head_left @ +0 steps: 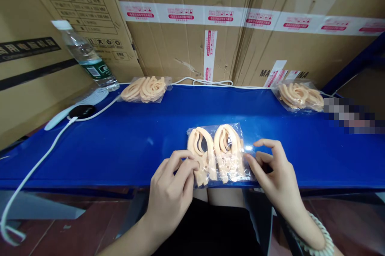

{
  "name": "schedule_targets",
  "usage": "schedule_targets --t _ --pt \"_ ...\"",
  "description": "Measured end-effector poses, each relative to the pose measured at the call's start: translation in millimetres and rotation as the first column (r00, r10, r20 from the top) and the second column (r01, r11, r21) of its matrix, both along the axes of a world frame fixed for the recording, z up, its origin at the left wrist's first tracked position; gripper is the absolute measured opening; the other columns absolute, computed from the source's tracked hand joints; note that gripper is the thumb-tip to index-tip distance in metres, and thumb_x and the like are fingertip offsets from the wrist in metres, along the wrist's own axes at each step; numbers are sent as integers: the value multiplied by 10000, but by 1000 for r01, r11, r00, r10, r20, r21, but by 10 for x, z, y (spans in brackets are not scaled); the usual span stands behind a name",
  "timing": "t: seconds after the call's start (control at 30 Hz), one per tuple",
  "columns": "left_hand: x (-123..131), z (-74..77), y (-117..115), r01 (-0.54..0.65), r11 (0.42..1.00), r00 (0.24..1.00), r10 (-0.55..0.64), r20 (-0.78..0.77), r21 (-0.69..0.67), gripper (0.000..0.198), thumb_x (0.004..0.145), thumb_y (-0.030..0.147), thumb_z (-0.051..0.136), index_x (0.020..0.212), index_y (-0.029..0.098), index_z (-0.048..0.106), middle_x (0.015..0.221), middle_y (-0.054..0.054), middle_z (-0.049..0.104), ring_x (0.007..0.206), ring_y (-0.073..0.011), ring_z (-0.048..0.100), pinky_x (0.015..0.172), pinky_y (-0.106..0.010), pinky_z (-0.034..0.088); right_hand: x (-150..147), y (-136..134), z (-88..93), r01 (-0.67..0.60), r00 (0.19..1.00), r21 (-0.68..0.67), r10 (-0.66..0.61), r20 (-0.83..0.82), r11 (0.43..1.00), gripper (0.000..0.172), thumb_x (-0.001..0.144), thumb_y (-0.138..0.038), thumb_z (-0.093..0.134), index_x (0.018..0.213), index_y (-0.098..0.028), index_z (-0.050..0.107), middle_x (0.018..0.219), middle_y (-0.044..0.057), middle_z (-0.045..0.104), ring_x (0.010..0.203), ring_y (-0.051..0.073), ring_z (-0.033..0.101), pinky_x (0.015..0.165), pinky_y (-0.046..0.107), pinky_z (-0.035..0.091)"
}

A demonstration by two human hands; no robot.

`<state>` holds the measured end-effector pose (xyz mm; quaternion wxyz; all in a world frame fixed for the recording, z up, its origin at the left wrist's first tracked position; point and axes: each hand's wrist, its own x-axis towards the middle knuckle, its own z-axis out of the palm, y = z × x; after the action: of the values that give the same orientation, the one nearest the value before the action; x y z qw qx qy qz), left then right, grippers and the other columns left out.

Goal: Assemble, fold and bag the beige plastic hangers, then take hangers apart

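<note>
A clear plastic bag of curved, pale peach-coloured pieces (227, 156) lies flat at the front edge of the blue table, the pieces grouped in two loop-shaped bundles. My left hand (174, 182) has its fingers bent and closed on the bag's lower left side; the contact under the fingertips is partly hidden. On the other side, my right hand (275, 172) is open, thumb and index finger apart. Its thumb tip is close to the bag's right edge, and I cannot tell if it touches. A coiled pale bracelet circles the right wrist.
Similar bags lie at the back: one on the left (147, 89), one on the right (299, 95). A water bottle (90, 59), a pale blue comb-like item (90, 99) and a black round device (82, 111) with a white cable (39, 168) are at left. Cardboard boxes (180, 47) stand behind.
</note>
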<state>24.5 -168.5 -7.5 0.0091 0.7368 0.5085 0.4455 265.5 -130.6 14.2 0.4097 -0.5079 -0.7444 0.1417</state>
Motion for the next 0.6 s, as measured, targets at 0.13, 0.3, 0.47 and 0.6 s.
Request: schedule_targets --t 0.13,0.3,0.47,0.6 --pt "-30 -74 -26 -47 994 995 55 -81 96 236 908 -22 547 982 184 635 1078 -79 624 836 -170 621 734 -335 517 21 6 -17 -50 986 137 27 163 989 40 976 -217 571 936 -220 572 588 -73 436 482 91 420 480 230 367" --pt "-157 -170 -92 81 974 992 -58 -112 211 266 852 -94 588 996 119 655 968 -86 670 960 -213 648 928 -409 549 126 -35 -28 -161 954 228 93 284 960 77 984 -180 566 975 -207 638 832 35 652 739 164 612 662 300 471" --pt "-244 -267 -185 193 954 972 -155 -174 229 353 834 -117 569 1127 51 670 1075 -141 702 1099 -245 653 962 -413 564 325 -82 -34 -305 883 292 155 443 906 352 937 -380 658 1207 -153 651 1281 203 582 1224 355 533 960 525 466" --pt "-269 -367 -208 188 955 971 -145 -192 229 298 826 8 717 1120 41 683 1053 -147 720 1088 -273 664 928 -431 576 404 -77 -82 -445 813 327 224 537 834 469 884 -263 738 1299 -92 601 1138 165 681 1156 320 577 991 527 464"
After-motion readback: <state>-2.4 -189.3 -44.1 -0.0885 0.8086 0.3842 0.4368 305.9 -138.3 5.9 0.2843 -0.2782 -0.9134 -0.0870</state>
